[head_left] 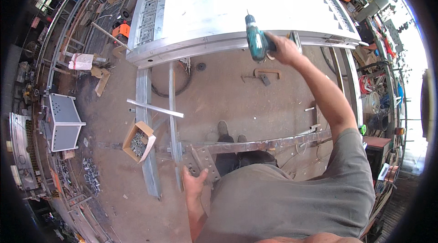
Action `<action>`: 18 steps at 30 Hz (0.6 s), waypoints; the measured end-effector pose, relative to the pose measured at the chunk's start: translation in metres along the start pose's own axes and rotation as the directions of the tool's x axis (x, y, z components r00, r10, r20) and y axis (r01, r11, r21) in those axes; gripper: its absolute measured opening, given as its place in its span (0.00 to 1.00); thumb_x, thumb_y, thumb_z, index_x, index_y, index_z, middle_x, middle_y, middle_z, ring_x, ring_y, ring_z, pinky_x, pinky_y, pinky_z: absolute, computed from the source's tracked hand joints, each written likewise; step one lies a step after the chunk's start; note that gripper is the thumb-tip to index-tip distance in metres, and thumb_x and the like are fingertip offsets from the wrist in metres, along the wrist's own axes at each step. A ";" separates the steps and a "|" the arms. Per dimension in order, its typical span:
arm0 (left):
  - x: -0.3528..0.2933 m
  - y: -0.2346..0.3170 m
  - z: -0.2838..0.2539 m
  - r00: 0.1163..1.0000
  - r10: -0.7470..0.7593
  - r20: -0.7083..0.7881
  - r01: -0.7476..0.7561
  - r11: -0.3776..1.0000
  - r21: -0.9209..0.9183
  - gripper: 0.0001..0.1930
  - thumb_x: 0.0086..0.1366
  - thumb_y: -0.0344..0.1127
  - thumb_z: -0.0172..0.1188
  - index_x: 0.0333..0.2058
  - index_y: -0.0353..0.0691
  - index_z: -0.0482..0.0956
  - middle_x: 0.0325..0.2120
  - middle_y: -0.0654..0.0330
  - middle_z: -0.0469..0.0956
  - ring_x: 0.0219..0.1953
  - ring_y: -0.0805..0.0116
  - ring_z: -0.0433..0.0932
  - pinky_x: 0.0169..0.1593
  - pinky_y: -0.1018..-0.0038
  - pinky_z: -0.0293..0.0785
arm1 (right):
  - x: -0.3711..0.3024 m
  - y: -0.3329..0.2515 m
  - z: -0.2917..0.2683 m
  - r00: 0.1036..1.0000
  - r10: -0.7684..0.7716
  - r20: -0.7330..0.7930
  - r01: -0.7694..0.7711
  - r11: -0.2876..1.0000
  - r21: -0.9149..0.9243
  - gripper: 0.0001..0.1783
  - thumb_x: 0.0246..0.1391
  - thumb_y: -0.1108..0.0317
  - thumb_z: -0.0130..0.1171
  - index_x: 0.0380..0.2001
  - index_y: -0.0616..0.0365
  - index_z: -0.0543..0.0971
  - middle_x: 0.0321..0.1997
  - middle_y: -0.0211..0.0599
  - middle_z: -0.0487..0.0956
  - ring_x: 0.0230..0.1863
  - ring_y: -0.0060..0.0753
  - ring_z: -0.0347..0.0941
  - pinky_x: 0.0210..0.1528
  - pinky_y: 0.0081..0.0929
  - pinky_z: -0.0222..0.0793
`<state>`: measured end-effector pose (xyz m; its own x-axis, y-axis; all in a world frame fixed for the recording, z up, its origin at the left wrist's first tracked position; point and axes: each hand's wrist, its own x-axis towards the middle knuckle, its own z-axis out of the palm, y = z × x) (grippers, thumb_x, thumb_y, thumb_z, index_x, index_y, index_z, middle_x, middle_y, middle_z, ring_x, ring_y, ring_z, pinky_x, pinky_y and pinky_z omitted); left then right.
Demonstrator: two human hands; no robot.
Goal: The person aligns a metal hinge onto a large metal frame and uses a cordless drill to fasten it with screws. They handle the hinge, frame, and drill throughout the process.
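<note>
My right hand [285, 50] is wrapped round the grip of a teal and black cordless drill [257, 44]. The drill lies over the near edge of a large silver metal door panel [191, 3], its thin bit pointing away from me. Close to my body on the left, my left hand [195, 183] grips a grey metal bracket with round holes [208, 163], thumb on top; the other fingers are partly hidden. An open cardboard box [146, 152] of small metal fasteners stands left of that hand, on a metal beam [143, 89].
A loose metal strip [155, 108] lies across the supports. A rusty crossbar [273, 143] runs in front of my legs. An orange clamp [269, 72] rests on the floor under the panel. A grey perforated metal box [65, 122] stands left; shelves [383, 101] crowd the right.
</note>
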<state>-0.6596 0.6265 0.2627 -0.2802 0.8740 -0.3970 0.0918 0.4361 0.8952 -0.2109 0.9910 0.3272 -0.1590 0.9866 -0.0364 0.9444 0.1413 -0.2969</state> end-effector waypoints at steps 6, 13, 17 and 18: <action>0.056 0.022 0.000 0.997 -0.043 0.071 0.038 0.997 0.068 0.36 0.52 0.28 0.74 0.60 0.31 0.69 0.51 0.55 0.78 0.52 0.64 0.77 0.59 0.66 0.72 | 0.126 0.007 -0.022 0.982 0.048 0.185 -0.012 0.981 -0.192 0.46 0.49 0.72 0.67 0.73 0.46 0.64 0.62 0.46 0.79 0.61 0.47 0.77 0.66 0.41 0.71; 0.117 0.048 -0.002 0.994 -0.081 0.078 0.083 0.996 -0.034 0.34 0.53 0.31 0.75 0.56 0.29 0.71 0.48 0.51 0.80 0.51 0.63 0.79 0.56 0.65 0.75 | 0.192 0.005 -0.005 0.960 0.143 0.239 -0.103 0.979 -0.174 0.48 0.48 0.73 0.69 0.73 0.44 0.64 0.62 0.45 0.80 0.62 0.48 0.76 0.70 0.42 0.68; 0.145 0.055 0.000 0.995 -0.065 0.080 0.067 0.998 -0.019 0.34 0.53 0.32 0.75 0.56 0.29 0.70 0.48 0.51 0.79 0.50 0.63 0.78 0.56 0.65 0.75 | 0.202 0.007 -0.003 0.959 0.144 0.245 -0.102 0.979 -0.175 0.49 0.49 0.73 0.70 0.74 0.43 0.63 0.63 0.44 0.79 0.64 0.46 0.75 0.71 0.41 0.68; 0.149 0.057 0.000 0.994 -0.053 0.095 0.058 0.997 -0.044 0.34 0.53 0.32 0.75 0.56 0.29 0.70 0.48 0.51 0.79 0.50 0.63 0.78 0.56 0.65 0.74 | 0.202 0.007 -0.004 0.955 0.151 0.256 -0.110 0.980 -0.167 0.49 0.49 0.72 0.71 0.74 0.42 0.63 0.64 0.44 0.78 0.64 0.46 0.75 0.71 0.41 0.68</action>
<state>-0.6960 0.7813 0.2552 -0.1928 0.8659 -0.4616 0.0331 0.4759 0.8789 -0.2357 1.1917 0.3218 -0.0831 0.9423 -0.3242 0.9909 0.0436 -0.1274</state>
